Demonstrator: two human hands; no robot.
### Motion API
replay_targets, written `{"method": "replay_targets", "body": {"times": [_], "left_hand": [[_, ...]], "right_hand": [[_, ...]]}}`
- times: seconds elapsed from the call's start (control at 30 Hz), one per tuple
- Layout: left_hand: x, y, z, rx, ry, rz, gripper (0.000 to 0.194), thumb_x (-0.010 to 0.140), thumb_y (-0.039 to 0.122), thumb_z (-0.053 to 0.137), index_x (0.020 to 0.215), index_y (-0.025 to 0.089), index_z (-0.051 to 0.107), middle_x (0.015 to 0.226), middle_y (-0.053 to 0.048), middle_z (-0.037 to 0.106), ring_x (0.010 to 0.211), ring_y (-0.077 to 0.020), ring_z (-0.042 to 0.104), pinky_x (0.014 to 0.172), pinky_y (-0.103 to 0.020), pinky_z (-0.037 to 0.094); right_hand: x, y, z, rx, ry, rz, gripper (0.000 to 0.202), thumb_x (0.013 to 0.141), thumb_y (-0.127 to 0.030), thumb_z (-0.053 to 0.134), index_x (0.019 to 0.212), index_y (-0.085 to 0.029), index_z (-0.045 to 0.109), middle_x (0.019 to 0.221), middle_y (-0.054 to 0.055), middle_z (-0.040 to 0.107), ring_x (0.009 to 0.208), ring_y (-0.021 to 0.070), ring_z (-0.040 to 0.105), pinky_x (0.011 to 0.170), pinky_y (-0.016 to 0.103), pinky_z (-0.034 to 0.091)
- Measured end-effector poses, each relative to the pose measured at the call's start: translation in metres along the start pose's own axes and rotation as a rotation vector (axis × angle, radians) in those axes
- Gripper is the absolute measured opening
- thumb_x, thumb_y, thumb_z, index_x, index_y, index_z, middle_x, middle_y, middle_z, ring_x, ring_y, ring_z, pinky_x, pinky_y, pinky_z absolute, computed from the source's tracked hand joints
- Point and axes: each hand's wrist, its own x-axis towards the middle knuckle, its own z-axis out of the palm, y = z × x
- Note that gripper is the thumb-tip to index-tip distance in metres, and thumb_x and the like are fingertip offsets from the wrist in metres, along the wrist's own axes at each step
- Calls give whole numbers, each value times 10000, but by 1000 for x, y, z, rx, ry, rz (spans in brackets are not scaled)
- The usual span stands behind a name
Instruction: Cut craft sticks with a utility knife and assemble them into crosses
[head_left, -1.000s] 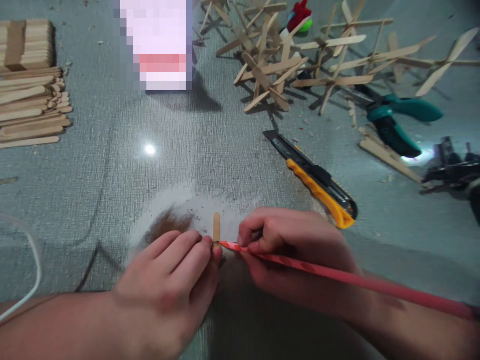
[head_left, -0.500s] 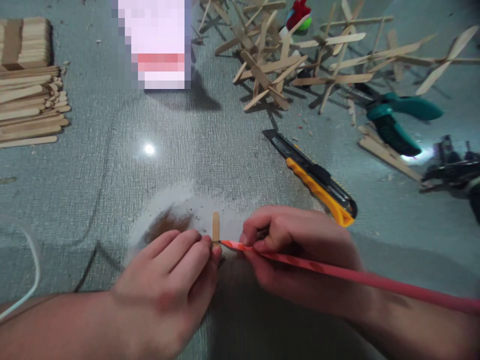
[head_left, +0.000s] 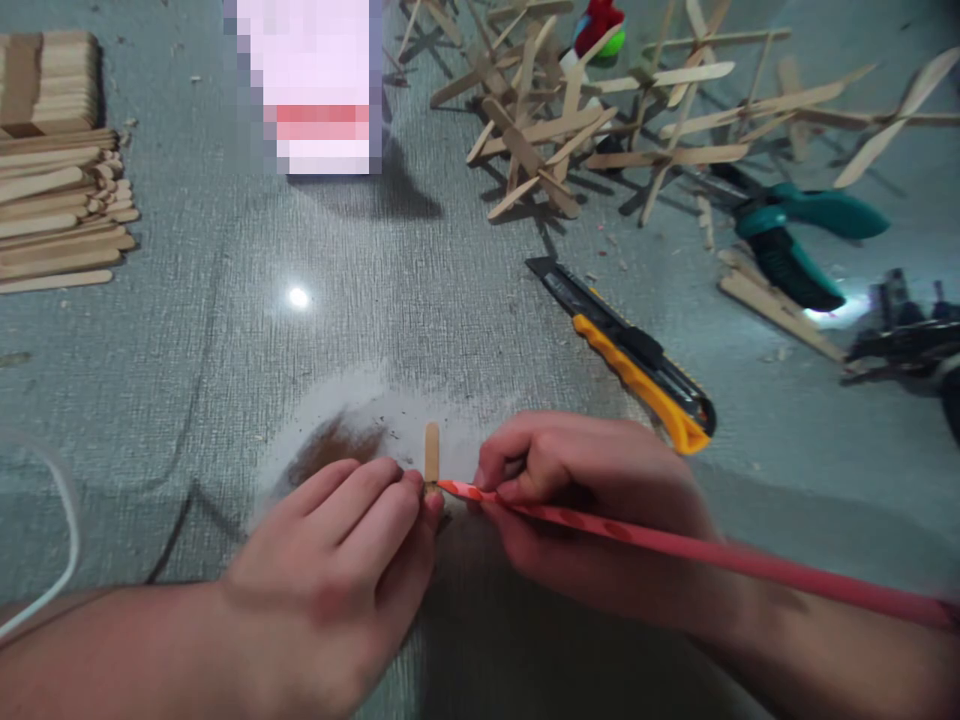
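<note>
A short piece of popsicle stick (head_left: 432, 452) points away from me, its rounded end uppermost. The fingertips of my left hand (head_left: 345, 560) pinch its near end and hide part of it. My right hand (head_left: 592, 500) is closed around a red pencil (head_left: 637, 531), whose tip touches the stick's right edge beside my left fingertips. The pencil's long shaft runs back over my right wrist. Under the stick and my left hand lies a pale worn patch (head_left: 405, 395) of the table with a brown scuffed spot.
Beyond my right hand lies a yellow and black utility knife (head_left: 626, 355). Green-handled pliers (head_left: 795, 240) rest farther right, near a dark tool (head_left: 907, 335). Assembled popsicle-stick pieces (head_left: 540, 150) crowd the back right. Loose sticks (head_left: 60, 215) are stacked at left, near a white cable (head_left: 73, 520).
My right hand and the pencil have shifted slightly left, bringing the tip against the stick's edge. My left hand and the stick stay in place.
</note>
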Motion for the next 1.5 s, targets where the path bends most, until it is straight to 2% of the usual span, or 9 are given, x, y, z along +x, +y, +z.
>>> {"method": "replay_targets", "body": {"times": [0.1,0.4,0.63,0.83,1.13,1.5], "left_hand": [[1,0,0,2,2,2,161,969,106,656,1081,57,761,1036,-111,760,951,-287,720,792,-434,648],[2,0,1,-1,3,-1,160,980,105,637,1075,61,758,1034,-106,752,964,-284,713,788,-430,644],[0,0,1,-4,-6,0,191,1002,123,608,1107,55,753,1050,-110,748,993,-287,705,843,-436,636],[4,1,0,6,26,-17,150,979,96,632,1036,66,768,1031,-102,769,960,-277,722,832,-426,644],[0,1,2,-2,0,-3,171,983,117,636,1086,60,760,1054,-115,762,975,-293,717,822,-444,650],[4,0,0,6,24,-26,149,982,110,635,1044,79,768,1034,-93,774,951,-278,734,836,-433,654]], "right_hand": [[1,0,-1,5,-12,-7,304,774,-3,666,737,-244,483,725,-41,714,557,78,652,516,193,496],[2,0,-1,-15,-14,-13,327,755,5,655,748,-256,458,710,-43,710,537,93,630,478,215,484],[0,1,0,-8,3,-7,331,750,3,658,740,-255,451,710,-42,695,535,94,618,482,220,473],[2,1,-1,-8,-2,-19,327,771,-11,678,744,-252,458,719,-51,710,552,84,642,508,197,483],[2,-1,0,-25,-1,-7,342,747,1,657,745,-262,438,702,-49,695,528,99,621,476,223,478],[1,0,0,-18,-8,-11,335,765,2,659,747,-258,448,719,-43,706,536,93,627,477,217,475]]}}
